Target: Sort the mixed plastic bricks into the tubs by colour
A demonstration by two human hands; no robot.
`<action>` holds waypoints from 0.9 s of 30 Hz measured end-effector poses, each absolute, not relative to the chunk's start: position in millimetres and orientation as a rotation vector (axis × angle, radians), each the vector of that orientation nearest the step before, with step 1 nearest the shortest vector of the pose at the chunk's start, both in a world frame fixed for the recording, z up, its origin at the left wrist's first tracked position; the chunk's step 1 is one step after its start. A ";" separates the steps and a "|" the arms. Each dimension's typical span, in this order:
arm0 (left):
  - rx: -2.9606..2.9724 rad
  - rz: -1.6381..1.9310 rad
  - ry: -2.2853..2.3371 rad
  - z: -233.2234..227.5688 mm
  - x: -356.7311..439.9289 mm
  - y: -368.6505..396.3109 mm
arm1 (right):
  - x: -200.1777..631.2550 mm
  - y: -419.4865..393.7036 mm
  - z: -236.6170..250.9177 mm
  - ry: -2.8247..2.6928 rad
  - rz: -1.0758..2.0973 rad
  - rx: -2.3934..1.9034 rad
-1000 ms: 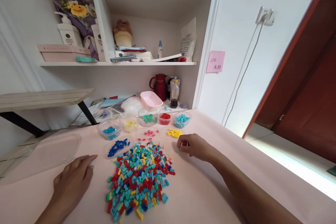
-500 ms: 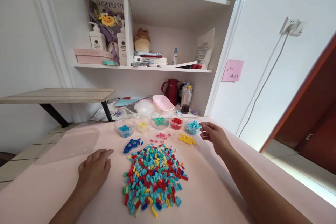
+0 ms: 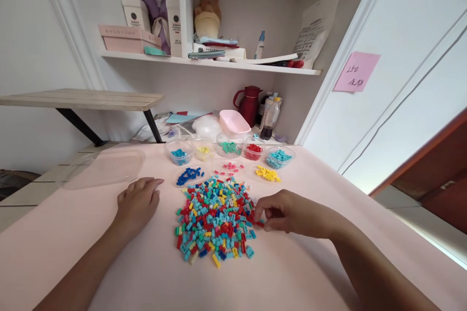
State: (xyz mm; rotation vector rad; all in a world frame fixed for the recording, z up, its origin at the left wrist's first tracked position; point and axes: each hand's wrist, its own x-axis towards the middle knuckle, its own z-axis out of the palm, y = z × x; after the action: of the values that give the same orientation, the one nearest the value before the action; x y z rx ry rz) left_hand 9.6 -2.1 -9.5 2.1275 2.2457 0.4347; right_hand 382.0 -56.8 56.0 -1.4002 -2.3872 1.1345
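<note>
curled into a loose pinch with the right hand (image 3: 286, 211), thumb and forefinger just apart; resting with the left hand (image 3: 138, 201) on the pink tabletop (image 3: 146, 277), slack, holding nothing visible, apart from the bricks. only partly through the colour sorting, judging by the largest share left: a pile of mixed building bricks (image 3: 215, 218) between both hands, with red, turquoise, green, yellow and blue jumbled together. already parted by colour just beyond the pile, on shallow see-through trays (image 3: 252, 173): dark-blue bricks (image 3: 189, 175), yellow bricks (image 3: 268, 174) and a sparser set of pink bricks (image 3: 230, 169). likewise parted, in a back row of see-through tubs (image 3: 253, 157): turquoise bricks (image 3: 279, 155), green bricks (image 3: 229, 147), red bricks (image 3: 253, 148), blue bricks (image 3: 178, 153) and pale-yellow bricks (image 3: 203, 150). smallest, beneath the right fingertips at the pile's right edge: a single red brick (image 3: 260, 223), apparently touched; hard to say whether pinched.
</note>
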 end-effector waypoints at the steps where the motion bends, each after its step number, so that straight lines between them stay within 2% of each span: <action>1: 2.123 0.428 2.247 -9.0 9.8 -2.5 | 380.1 -56.9 53.8 -2.436 1.013 -1.435; 4: 2.122 0.412 2.246 -7.8 10.6 -3.5 | 375.6 -55.2 46.5 -2.516 0.887 -1.452; 10: 2.155 0.423 2.233 -8.0 11.5 -3.4 | 366.7 -57.4 42.9 -2.532 0.973 -1.338; 16: 2.162 0.429 2.231 -9.6 10.3 -3.7 | 360.4 -62.9 45.0 -2.586 1.219 -1.109; 27: 2.160 0.448 2.230 -10.2 11.7 -2.7 | 351.8 -68.2 37.4 -2.743 0.847 -1.212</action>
State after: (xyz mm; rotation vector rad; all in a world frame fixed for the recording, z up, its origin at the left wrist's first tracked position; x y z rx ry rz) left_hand 11.7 -2.7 -10.2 2.1602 2.2300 0.4485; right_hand 351.8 -68.2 37.4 -1.2122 -2.7431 0.8473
